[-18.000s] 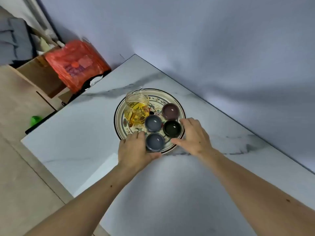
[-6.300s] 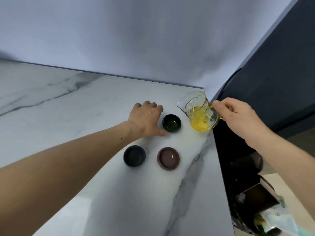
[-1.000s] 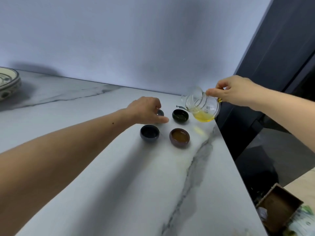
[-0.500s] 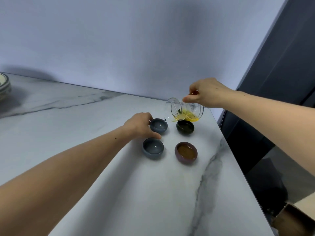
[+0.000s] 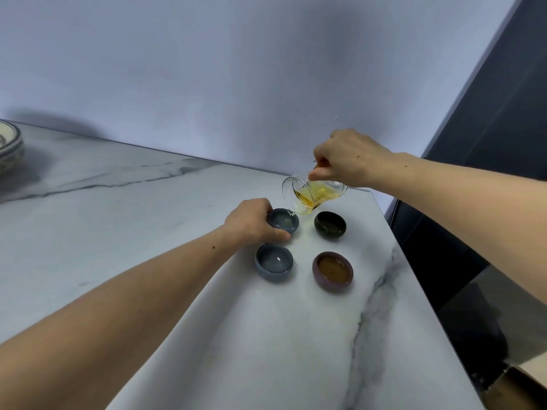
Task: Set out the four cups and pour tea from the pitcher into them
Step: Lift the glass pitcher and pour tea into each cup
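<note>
Four small cups stand in a square on the marble counter. My left hand grips the far blue-grey cup by its side. My right hand holds the glass pitcher by its handle, tipped left, spout over that far blue-grey cup, yellow tea running into it. The dark green cup sits to the right of it. The near blue-grey cup shows a pale inside. The purple-brown cup holds amber tea.
The patterned tray sits at the far left edge of the counter. A wall runs along the back. The counter's right edge drops off beside the cups, with dark furniture and a brown box below.
The pitcher has tipped further and its spout now reaches the far blue-grey cup, with tea flowing in. My left hand stays on that cup.
</note>
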A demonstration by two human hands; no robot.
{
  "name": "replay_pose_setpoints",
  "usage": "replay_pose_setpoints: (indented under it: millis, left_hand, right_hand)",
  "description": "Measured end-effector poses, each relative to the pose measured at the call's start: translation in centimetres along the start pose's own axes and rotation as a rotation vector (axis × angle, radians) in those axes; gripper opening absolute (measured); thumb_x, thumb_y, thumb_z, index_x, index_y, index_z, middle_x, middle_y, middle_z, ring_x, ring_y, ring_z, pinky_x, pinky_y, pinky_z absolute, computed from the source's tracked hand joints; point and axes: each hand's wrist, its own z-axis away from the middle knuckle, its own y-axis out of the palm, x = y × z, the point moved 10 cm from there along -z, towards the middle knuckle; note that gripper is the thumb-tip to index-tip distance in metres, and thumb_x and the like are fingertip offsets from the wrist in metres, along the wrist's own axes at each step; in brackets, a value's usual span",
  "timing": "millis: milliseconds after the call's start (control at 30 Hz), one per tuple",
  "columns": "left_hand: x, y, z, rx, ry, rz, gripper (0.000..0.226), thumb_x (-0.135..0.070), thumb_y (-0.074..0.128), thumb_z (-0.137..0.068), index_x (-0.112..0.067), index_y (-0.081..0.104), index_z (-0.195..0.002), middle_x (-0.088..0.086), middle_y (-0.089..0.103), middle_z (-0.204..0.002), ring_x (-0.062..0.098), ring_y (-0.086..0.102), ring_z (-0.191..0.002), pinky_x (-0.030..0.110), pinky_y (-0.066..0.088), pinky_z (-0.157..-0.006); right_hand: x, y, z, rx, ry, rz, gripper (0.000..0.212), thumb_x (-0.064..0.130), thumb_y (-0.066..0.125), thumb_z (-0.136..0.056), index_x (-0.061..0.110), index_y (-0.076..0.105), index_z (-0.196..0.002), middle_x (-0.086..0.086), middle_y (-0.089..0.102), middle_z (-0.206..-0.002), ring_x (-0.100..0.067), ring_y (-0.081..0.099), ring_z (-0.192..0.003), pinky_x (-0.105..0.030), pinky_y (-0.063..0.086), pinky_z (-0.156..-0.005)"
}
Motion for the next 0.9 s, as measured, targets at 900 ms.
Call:
replay_pose_setpoints:
  millis: [900]
  left_hand:
    - [-0.8,0.0,0.3,0.032,0.012,-0.018,0.069,-0.050,0.079,-0.072,-0.015,0.054,-0.125,0.006,0.063,-0.120,0.019,0.055,-0.101,0.033,0.053,-0.085]
  right_hand:
    - [2.5,-3.2,0.0,-0.082,-0.105,0.204,0.041,0.044,0.061,-0.087,0.008,0.067,-0.104,-0.012,0.049,-0.093,-0.027,0.048,-0.086,-0.040,0.048,-0.072]
